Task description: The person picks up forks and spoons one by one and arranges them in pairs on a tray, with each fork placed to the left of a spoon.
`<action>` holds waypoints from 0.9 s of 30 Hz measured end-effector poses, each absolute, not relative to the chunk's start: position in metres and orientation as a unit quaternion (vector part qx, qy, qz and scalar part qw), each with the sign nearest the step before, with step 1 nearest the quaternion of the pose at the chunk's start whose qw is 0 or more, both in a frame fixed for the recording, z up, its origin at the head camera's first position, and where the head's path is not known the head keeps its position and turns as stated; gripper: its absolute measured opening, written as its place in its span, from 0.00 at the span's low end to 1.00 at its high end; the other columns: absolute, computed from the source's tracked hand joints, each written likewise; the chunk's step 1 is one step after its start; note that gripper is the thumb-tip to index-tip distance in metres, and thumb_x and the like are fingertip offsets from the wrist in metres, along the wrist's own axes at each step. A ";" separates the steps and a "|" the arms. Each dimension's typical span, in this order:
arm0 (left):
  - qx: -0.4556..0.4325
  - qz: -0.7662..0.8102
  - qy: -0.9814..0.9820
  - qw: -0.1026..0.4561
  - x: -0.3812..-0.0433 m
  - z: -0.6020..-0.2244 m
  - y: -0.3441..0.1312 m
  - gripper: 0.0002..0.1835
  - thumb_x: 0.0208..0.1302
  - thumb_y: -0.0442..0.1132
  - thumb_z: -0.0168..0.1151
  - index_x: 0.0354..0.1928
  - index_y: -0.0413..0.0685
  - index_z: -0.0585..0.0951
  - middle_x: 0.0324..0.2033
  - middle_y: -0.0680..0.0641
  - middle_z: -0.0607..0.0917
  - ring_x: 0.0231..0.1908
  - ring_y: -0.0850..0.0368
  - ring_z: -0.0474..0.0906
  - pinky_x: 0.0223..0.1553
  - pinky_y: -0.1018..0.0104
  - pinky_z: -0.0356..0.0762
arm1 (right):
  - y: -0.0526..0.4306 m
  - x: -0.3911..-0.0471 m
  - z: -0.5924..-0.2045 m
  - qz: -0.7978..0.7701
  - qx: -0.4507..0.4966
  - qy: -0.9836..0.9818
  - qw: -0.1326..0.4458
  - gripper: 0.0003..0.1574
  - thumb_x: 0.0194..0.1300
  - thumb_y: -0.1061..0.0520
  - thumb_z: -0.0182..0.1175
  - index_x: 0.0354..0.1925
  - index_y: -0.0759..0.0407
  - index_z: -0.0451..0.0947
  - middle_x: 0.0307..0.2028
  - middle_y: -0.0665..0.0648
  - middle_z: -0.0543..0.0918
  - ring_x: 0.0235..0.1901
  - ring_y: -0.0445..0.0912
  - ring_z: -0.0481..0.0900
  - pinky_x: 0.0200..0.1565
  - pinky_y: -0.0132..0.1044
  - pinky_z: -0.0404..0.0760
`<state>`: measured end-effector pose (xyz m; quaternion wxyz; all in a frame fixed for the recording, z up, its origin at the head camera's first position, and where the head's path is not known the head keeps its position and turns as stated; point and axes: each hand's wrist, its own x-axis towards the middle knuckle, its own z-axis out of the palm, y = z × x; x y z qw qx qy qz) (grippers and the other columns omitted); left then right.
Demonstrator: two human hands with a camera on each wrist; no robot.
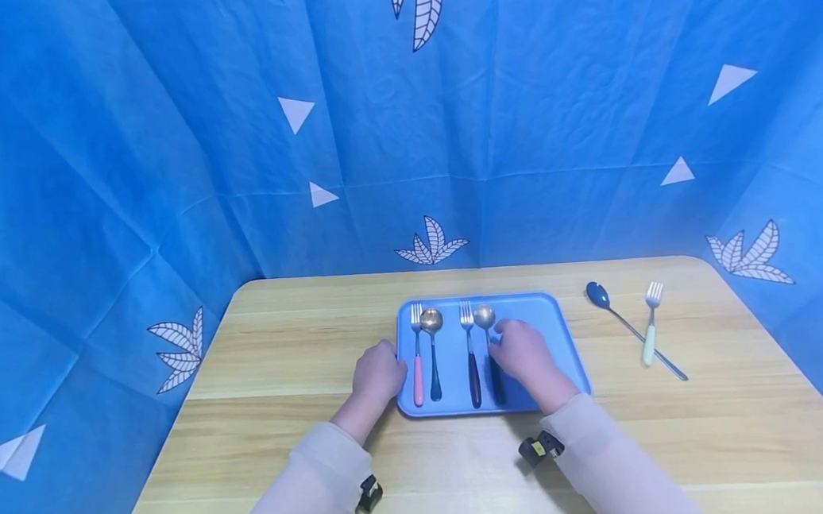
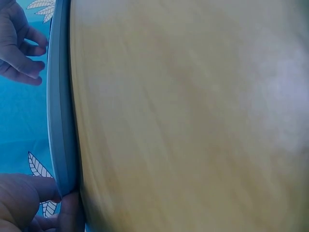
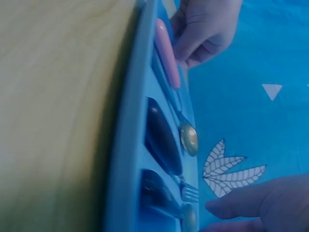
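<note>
My left hand pinches the left rim of a blue tray, the thumb on one side of the rim and fingers on the other in the left wrist view. Over the tray's right half is my right hand, its fingers loosely bent with nothing between them. Beside those fingers lies a dark-handled spoon, partly hidden by the hand. Left of it is a dark-handled fork. Farther left, a pink-handled fork and a gold-bowled spoon with a dark handle lie side by side.
On the wooden table, right of the tray, a dark blue spoon lies slantwise. A fork with a pale green handle crosses over it. Blue patterned cloth hangs behind the table and at both sides.
</note>
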<state>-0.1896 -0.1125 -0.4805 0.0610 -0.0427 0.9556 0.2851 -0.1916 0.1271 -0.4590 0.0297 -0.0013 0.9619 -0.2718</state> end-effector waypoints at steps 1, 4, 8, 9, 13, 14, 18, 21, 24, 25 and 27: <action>-0.042 0.284 0.956 0.061 -0.189 -0.480 -0.113 0.09 0.67 0.35 0.58 0.27 0.44 0.75 0.20 0.47 0.76 0.23 0.52 0.73 0.24 0.62 0.70 | 0.129 -0.192 -0.457 -0.275 0.001 0.961 0.033 0.24 0.65 0.58 0.64 0.55 0.71 0.78 0.45 0.67 0.84 0.36 0.52 0.82 0.38 0.46 0.82; -0.044 0.281 0.957 0.063 -0.189 -0.480 -0.113 0.08 0.67 0.35 0.58 0.28 0.44 0.75 0.20 0.47 0.76 0.23 0.52 0.73 0.24 0.62 0.70 | 0.134 -0.192 -0.453 -0.278 0.004 0.960 0.043 0.23 0.66 0.58 0.63 0.55 0.71 0.78 0.44 0.66 0.85 0.35 0.51 0.82 0.36 0.44 0.82; -0.045 0.280 0.957 0.064 -0.190 -0.481 -0.113 0.08 0.67 0.35 0.58 0.28 0.44 0.75 0.20 0.47 0.76 0.23 0.52 0.73 0.24 0.62 0.70 | 0.144 -0.191 -0.444 -0.275 0.002 0.960 0.054 0.21 0.68 0.59 0.61 0.55 0.71 0.77 0.47 0.69 0.84 0.40 0.56 0.83 0.41 0.47 0.83; -0.045 0.280 0.957 0.064 -0.190 -0.481 -0.113 0.08 0.67 0.35 0.57 0.28 0.44 0.75 0.20 0.47 0.76 0.23 0.52 0.73 0.24 0.62 0.70 | 0.147 -0.191 -0.441 -0.272 0.000 0.961 0.054 0.21 0.68 0.59 0.61 0.54 0.71 0.77 0.48 0.69 0.83 0.42 0.57 0.83 0.42 0.49 0.83; -0.043 0.279 0.957 0.063 -0.191 -0.482 -0.113 0.09 0.67 0.34 0.57 0.26 0.45 0.75 0.20 0.47 0.75 0.23 0.51 0.73 0.24 0.62 0.70 | 0.156 -0.193 -0.429 -0.258 -0.006 0.965 0.049 0.20 0.67 0.60 0.61 0.52 0.73 0.78 0.48 0.71 0.83 0.46 0.61 0.83 0.47 0.53 0.81; -0.044 0.280 0.957 0.064 -0.191 -0.482 -0.113 0.09 0.67 0.34 0.56 0.26 0.45 0.75 0.20 0.47 0.75 0.22 0.52 0.73 0.23 0.62 0.70 | 0.158 -0.194 -0.427 -0.254 -0.006 0.966 0.048 0.19 0.67 0.59 0.61 0.52 0.72 0.79 0.48 0.71 0.83 0.45 0.61 0.83 0.47 0.53 0.81; -0.046 0.284 0.955 0.064 -0.192 -0.484 -0.113 0.09 0.66 0.34 0.56 0.27 0.45 0.75 0.20 0.47 0.75 0.22 0.52 0.73 0.23 0.62 0.70 | 0.170 -0.197 -0.419 -0.249 -0.004 0.967 0.046 0.18 0.67 0.58 0.61 0.49 0.72 0.79 0.46 0.70 0.84 0.41 0.60 0.83 0.44 0.53 0.81; -0.048 0.288 0.954 0.066 -0.192 -0.484 -0.112 0.08 0.67 0.34 0.56 0.28 0.44 0.75 0.20 0.47 0.75 0.23 0.52 0.73 0.24 0.63 0.70 | 0.181 -0.199 -0.414 -0.243 -0.004 0.969 0.039 0.18 0.67 0.57 0.60 0.48 0.71 0.80 0.46 0.70 0.84 0.40 0.61 0.82 0.43 0.54 0.80; -0.047 0.288 0.954 0.066 -0.191 -0.483 -0.112 0.07 0.67 0.34 0.57 0.29 0.44 0.75 0.21 0.47 0.76 0.23 0.52 0.73 0.24 0.62 0.71 | 0.193 -0.202 -0.409 -0.234 -0.006 0.972 0.029 0.19 0.67 0.56 0.60 0.49 0.71 0.80 0.46 0.70 0.84 0.41 0.62 0.82 0.44 0.56 0.79; -0.047 0.287 0.954 0.066 -0.191 -0.483 -0.112 0.07 0.67 0.34 0.57 0.29 0.44 0.76 0.21 0.47 0.76 0.23 0.52 0.73 0.24 0.62 0.71 | 0.197 -0.203 -0.408 -0.233 -0.005 0.972 0.027 0.20 0.67 0.56 0.59 0.49 0.71 0.80 0.46 0.70 0.85 0.41 0.62 0.82 0.44 0.56 0.78; -0.047 0.285 0.955 0.066 -0.191 -0.483 -0.112 0.07 0.67 0.34 0.57 0.29 0.44 0.76 0.21 0.47 0.76 0.23 0.52 0.73 0.24 0.62 0.71 | 0.204 -0.204 -0.405 -0.229 -0.003 0.973 0.027 0.21 0.68 0.55 0.59 0.50 0.72 0.80 0.46 0.70 0.84 0.42 0.63 0.82 0.45 0.57 0.78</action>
